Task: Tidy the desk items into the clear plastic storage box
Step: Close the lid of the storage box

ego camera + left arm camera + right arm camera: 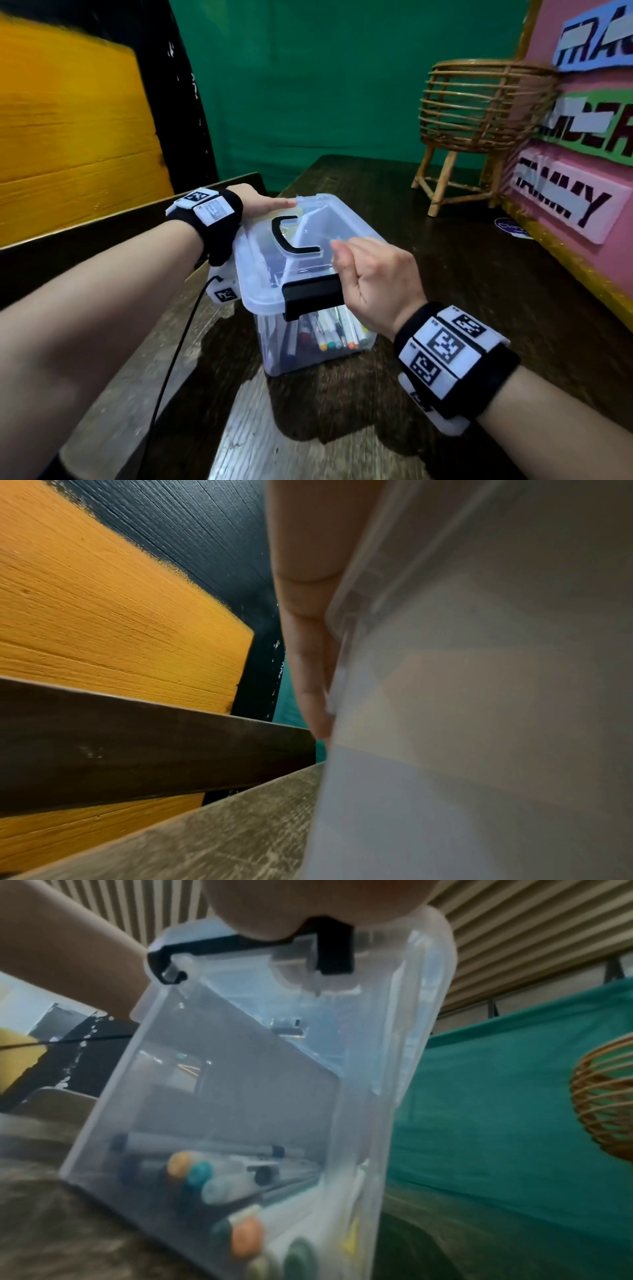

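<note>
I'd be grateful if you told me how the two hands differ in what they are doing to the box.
The left hand lies with straight fingers along the far side of the lid; the right hand curls its fingers round the black latch at the near end. Both touch the closed box on the desk.

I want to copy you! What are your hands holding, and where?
Right hand grips the black latch on the clear box. Left hand rests flat against its lid.

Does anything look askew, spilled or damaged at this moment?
Nothing spilled or damaged shows. The lid covers the clear box, markers inside. The near black latch sticks outward, apparently not yet snapped down, under the right hand. The left hand steadies the far side.
</note>
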`<action>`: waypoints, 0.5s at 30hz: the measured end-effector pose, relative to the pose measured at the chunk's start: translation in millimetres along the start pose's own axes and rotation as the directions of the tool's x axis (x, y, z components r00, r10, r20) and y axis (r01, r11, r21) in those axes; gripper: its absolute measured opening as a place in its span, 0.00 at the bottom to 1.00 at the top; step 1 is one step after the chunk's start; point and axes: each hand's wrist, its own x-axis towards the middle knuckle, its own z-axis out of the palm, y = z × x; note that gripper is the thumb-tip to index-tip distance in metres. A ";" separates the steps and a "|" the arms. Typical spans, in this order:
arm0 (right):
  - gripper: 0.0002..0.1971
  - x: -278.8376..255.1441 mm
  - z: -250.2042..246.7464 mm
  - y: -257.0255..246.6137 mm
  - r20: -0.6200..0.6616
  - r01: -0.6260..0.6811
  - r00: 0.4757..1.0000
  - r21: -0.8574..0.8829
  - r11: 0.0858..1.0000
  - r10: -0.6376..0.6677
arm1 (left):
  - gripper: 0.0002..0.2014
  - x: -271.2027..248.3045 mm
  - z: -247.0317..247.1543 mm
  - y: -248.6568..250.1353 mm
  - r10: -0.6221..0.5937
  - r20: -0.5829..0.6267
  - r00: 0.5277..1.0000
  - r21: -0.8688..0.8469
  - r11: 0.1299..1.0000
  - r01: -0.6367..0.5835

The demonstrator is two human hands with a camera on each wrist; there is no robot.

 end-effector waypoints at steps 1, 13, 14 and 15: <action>0.26 1.1 1.4 -0.4 -0.001 -0.010 1.000 -0.004 1.000 0.010 | 0.39 1.4 0.0 -0.9 -0.006 0.016 1.000 -0.052 0.999 0.007; 0.21 3.3 -1.4 -4.4 0.062 -0.102 0.993 -0.010 0.995 0.103 | 0.28 3.6 0.4 -11.1 0.192 -0.097 0.977 -0.143 0.968 -0.204; 0.22 3.8 -1.7 -5.1 0.061 -0.102 0.993 -0.003 0.995 0.102 | 0.28 2.8 0.4 -10.7 0.212 -0.119 0.970 -0.117 0.967 -0.226; 0.22 4.4 -2.1 -6.2 0.060 -0.099 0.993 0.005 0.995 0.099 | 0.27 2.5 -0.1 -10.6 0.230 -0.142 0.963 -0.088 0.966 -0.244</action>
